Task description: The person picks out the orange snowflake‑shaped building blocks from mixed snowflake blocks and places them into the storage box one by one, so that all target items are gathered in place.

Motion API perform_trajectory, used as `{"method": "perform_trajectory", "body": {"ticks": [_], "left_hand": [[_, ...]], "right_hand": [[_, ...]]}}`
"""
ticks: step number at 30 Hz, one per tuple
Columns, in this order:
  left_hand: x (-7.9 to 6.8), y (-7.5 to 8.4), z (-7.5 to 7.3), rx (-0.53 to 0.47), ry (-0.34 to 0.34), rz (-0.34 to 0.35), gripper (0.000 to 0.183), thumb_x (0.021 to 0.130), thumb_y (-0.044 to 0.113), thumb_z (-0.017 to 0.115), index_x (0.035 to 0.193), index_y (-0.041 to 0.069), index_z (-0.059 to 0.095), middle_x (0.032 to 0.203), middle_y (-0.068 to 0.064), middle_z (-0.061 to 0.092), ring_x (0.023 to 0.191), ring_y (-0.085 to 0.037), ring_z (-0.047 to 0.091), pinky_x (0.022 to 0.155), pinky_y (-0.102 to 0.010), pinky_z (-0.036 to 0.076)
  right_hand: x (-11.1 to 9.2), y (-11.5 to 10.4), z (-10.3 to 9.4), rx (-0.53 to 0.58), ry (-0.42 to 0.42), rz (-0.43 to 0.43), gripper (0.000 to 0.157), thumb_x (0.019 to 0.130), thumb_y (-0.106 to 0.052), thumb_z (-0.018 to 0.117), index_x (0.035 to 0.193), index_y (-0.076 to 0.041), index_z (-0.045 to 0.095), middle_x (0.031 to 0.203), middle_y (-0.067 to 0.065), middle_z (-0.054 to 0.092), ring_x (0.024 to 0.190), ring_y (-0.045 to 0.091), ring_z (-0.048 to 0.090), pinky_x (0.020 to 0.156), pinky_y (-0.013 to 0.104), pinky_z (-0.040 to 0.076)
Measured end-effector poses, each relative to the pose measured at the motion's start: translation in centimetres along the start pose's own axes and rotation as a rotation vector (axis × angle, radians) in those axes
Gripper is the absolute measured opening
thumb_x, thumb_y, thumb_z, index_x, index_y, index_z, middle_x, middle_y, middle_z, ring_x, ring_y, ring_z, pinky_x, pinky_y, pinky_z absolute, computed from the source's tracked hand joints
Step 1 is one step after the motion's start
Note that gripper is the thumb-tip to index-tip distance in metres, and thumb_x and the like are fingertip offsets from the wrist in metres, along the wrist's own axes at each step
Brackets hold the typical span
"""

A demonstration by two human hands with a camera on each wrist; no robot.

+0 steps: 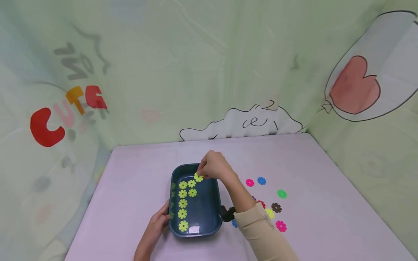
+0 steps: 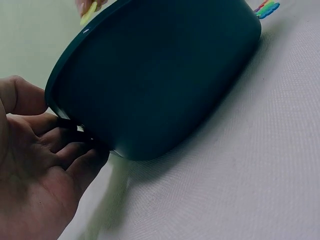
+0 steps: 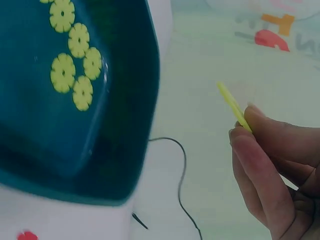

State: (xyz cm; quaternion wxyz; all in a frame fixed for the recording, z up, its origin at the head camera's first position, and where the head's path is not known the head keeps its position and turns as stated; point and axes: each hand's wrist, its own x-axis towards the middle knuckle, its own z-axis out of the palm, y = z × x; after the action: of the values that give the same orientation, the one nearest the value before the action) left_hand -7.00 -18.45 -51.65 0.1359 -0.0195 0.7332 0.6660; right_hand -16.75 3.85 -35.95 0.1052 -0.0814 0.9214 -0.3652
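Note:
A dark blue-green plastic tray (image 1: 205,208) sits on the table, with several yellow-green notched discs (image 1: 182,214) lying in it: a column along its left side and two more beside the column's far end. My left hand (image 1: 156,225) grips the tray's left side; in the left wrist view its thumb is at the rim and its fingers (image 2: 85,162) curl beneath. Above the far part of the tray, my right hand (image 1: 215,166) pinches a yellow notched disc (image 3: 232,106) between thumb and fingers. That disc is seen edge-on in the right wrist view, apart from the tray.
Right of the tray lie several loose notched discs, among them a green disc (image 1: 282,194), a brown disc (image 1: 276,207) and a blue disc (image 1: 262,181). Some are partly hidden by my right forearm. A printed curtain (image 1: 202,72) hangs behind the table.

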Motion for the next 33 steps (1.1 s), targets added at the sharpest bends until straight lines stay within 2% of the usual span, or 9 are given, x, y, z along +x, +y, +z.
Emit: {"method": "perform_trajectory", "body": {"ticks": [8, 18, 23, 27, 33], "left_hand": [[0.3, -0.2, -0.1, -0.013, -0.006, 0.01, 0.06, 0.093, 0.008, 0.036, 0.151, -0.001, 0.026, 0.161, -0.013, 0.02, 0.149, -0.035, 0.019, 0.116, -0.05, 0.031], [0.4, -0.4, -0.1, -0.024, -0.004, 0.012, 0.059, 0.093, 0.008, 0.036, 0.151, 0.0, 0.027, 0.161, -0.011, 0.021, 0.15, -0.033, 0.018, 0.116, -0.049, 0.03], [0.3, -0.3, -0.1, -0.042, -0.021, 0.02, 0.06, 0.094, 0.008, 0.037, 0.151, -0.002, 0.026, 0.161, -0.014, 0.02, 0.149, -0.034, 0.017, 0.116, -0.047, 0.031], [0.1, -0.3, -0.1, -0.055, -0.028, 0.024, 0.06, 0.094, 0.007, 0.037, 0.151, -0.002, 0.025, 0.161, -0.014, 0.019, 0.149, -0.035, 0.018, 0.115, -0.045, 0.033], [0.2, -0.3, -0.2, -0.04, -0.031, 0.025, 0.059, 0.095, 0.008, 0.036, 0.152, -0.001, 0.024, 0.161, -0.014, 0.018, 0.149, -0.035, 0.018, 0.115, -0.044, 0.033]], "right_hand": [[1.1, 0.5, 2.1, 0.055, -0.075, 0.027, 0.008, 0.081, -0.011, 0.077, 0.075, -0.006, 0.076, 0.07, 0.006, 0.069, 0.058, 0.015, 0.066, 0.059, 0.025, 0.06], [2.6, 1.7, 4.5, 0.079, -0.104, 0.041, 0.009, 0.08, -0.01, 0.077, 0.073, -0.005, 0.075, 0.073, 0.007, 0.069, 0.056, 0.015, 0.067, 0.061, 0.028, 0.062], [3.3, 2.8, 5.7, 0.064, -0.132, 0.027, 0.011, 0.081, -0.009, 0.075, 0.07, -0.005, 0.074, 0.07, 0.006, 0.07, 0.061, 0.022, 0.071, 0.062, 0.032, 0.062], [3.6, 3.4, 6.4, 0.057, -0.165, 0.04, 0.013, 0.081, -0.009, 0.075, 0.069, -0.006, 0.074, 0.069, 0.005, 0.07, 0.067, 0.027, 0.073, 0.065, 0.034, 0.063], [3.7, 3.7, 6.9, 0.07, -0.193, 0.055, 0.012, 0.08, -0.007, 0.075, 0.069, -0.004, 0.073, 0.066, 0.006, 0.069, 0.062, 0.024, 0.071, 0.065, 0.035, 0.063]]}}
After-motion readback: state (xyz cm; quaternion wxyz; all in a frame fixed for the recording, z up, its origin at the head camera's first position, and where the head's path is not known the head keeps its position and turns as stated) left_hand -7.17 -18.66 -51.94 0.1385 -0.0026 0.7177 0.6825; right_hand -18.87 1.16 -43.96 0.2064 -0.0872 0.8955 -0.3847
